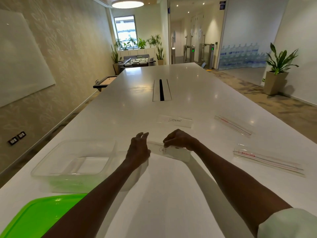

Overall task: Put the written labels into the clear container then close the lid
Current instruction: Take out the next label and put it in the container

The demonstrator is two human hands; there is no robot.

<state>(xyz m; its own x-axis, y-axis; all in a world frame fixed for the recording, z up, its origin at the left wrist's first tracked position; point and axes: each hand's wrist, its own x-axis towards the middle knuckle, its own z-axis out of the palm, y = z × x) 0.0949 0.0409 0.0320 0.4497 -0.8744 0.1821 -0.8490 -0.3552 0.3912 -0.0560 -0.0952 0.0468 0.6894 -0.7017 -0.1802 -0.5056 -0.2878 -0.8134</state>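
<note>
A paper label reading CAT [173, 152], in a clear holder, lies on the white table in front of me. My right hand [180, 139] pinches its upper edge with curled fingers. My left hand [139, 147] hovers at the label's left end, fingers apart, holding nothing. A second label reading ELEPHANT [175, 120] lies farther back. The clear container [51, 162] stands open at the left, with something flat and pale on its bottom. Its green lid [37, 215] lies at the near left corner, partly under my left forearm.
Two clear plastic label holders [233, 125] [269, 162] with red markings lie at the right. A cable slot [161, 90] runs down the table's middle. The table's left edge is close to the container.
</note>
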